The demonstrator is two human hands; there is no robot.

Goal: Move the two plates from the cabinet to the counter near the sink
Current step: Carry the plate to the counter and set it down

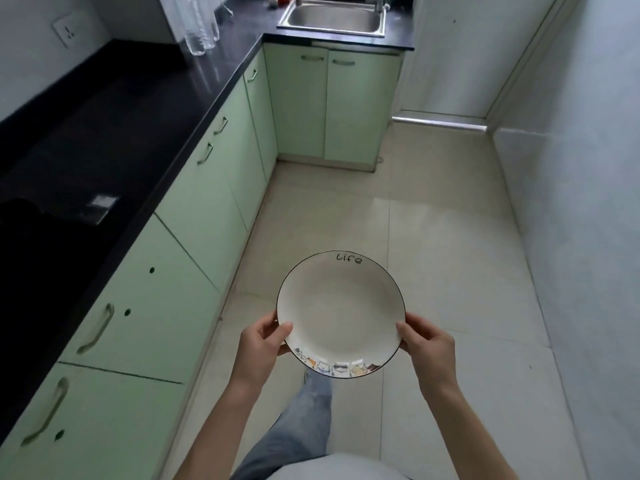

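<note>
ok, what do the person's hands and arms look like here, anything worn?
Left hand and right hand are bare: no gloves, rings or watch visible. Both forearms are uncovered to the frame edge, no sleeves showing. Below them, blue jeans and a pale top.

Left hand [262, 345], right hand [428, 345] held forward, gripping.

One plate [341, 313] shows, between two hands: one left hand [263, 344] and one right hand [427, 344]. There is one sink [346, 19], one wall socket [67, 29], one black counter [104, 116], and seven door handles [98, 329] on the green cabinets [204, 209].
</note>
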